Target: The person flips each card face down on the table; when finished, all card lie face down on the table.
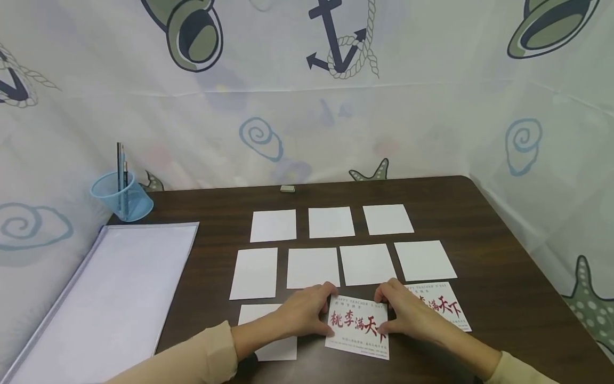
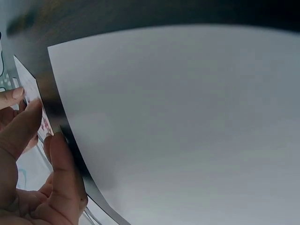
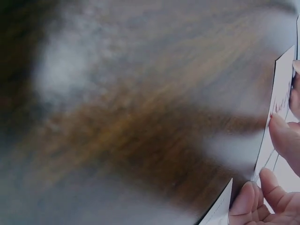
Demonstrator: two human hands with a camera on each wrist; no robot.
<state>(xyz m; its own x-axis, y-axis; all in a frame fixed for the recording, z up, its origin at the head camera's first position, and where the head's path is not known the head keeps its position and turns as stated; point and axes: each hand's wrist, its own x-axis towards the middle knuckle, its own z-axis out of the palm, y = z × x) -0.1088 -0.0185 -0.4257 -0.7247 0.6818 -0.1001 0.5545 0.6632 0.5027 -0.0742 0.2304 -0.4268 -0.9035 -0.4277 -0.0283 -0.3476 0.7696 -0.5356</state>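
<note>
A white card with red brush-style characters (image 1: 357,341) is held by its two side edges. My left hand (image 1: 304,313) pinches its left edge between thumb and fingers, and my right hand (image 1: 413,314) grips the right edge. In both wrist views the card (image 2: 32,89) appears tilted, seen nearly edge-on. Beyond my right hand lies a second card with red characters (image 1: 446,305), partly covered by that hand. A blank white card (image 1: 280,349) sits under my left forearm, partly hidden; a blank card fills much of the left wrist view.
Several blank white cards (image 1: 313,269) lie in rows on the dark wooden table (image 1: 494,256). A white board (image 1: 120,277) occupies the left side. Behind it, a blue cup (image 1: 107,189) holding pencils leans. A small eraser-like block (image 1: 288,189) rests at the back edge.
</note>
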